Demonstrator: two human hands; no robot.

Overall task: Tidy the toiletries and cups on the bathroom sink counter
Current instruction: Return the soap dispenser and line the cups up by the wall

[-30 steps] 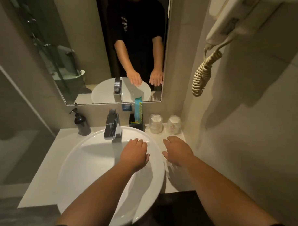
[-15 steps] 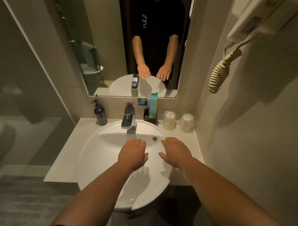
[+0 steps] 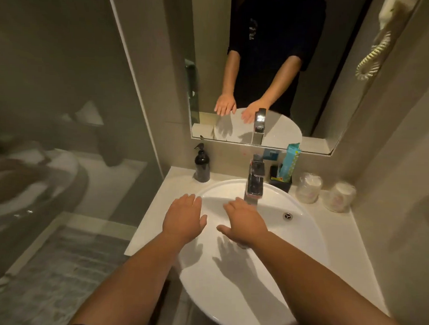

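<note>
Bathroom surface (image 3: 337,242) around white sink (image 3: 310,243) | left hand (image 3: 183,218) and right hand (image 3: 246,224) hovered over basin, both grips released, holding nothing | two wrapped cups (image 3: 308,188) stood back-right by wall, beyond and right of right hand, nearer it | soap bottle (image 3: 202,167) back-left, nearer left hand | nothing tidied yet.

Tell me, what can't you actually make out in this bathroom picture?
Head view only:
- Wrapped cups: print too small to read.
- Black holder: contents beyond the teal packet are partly behind the faucet.
- Wall phone: cut off by the top edge.
- Left glass: blurred reflections.
</note>
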